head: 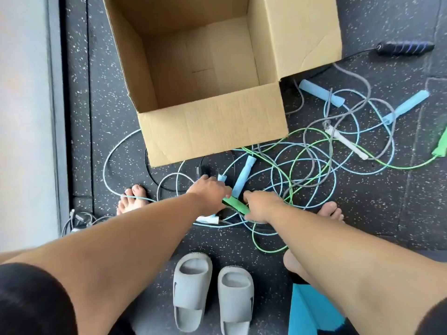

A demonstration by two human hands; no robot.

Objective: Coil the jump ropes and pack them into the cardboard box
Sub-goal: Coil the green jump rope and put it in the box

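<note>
An open cardboard box [212, 126] stands on the speckled black floor with nothing inside. In front of it and to its right lies a tangle of blue, green and grey jump ropes [307, 165]. A green handle [235, 205] lies between my two hands. My left hand [209, 189] closes around its upper end, and my right hand [260, 206] grips its lower end. A light blue handle [243, 181] lies just beyond my fingers. Two more light blue handles [320, 93] rest to the right of the box, with a white handle [346, 143] below them.
A black handle [406, 48] lies at the far right, and another green handle [441, 143] touches the right edge. Grey slippers [212, 291] sit near me. My bare feet [133, 200] stand among the ropes. A blue mat [314, 310] is at bottom right, a wall on the left.
</note>
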